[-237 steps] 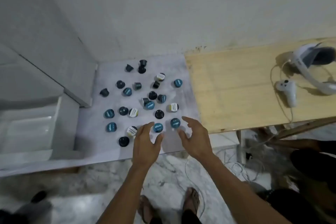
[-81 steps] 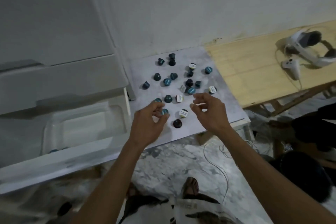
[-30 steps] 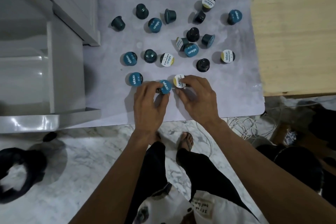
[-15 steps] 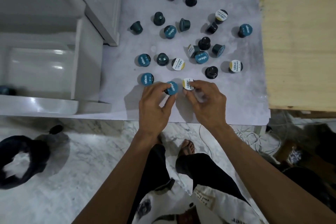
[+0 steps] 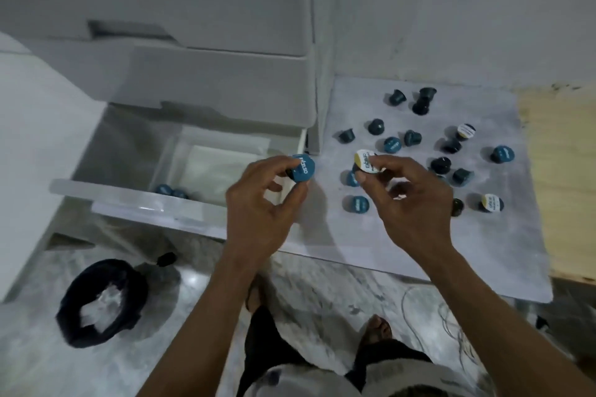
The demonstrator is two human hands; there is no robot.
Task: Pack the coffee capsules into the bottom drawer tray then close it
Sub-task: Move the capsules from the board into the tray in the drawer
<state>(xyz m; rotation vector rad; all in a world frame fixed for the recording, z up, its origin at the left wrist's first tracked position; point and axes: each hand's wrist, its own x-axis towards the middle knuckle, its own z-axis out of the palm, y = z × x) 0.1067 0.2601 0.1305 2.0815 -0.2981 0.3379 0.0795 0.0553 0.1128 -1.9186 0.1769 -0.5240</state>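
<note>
Home room (marble floor [image 5: 306, 293], plastic drawers [image 5: 219, 87]).

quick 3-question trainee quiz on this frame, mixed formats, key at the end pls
1. True or false: the left hand pinches a blue-lidded capsule.
2. What lid colour has the capsule in the right hand? A) white and yellow B) red C) green
3. Fill in: the bottom drawer is ____, with two capsules already in it.

Key: 1 true; 2 A; 3 open
</note>
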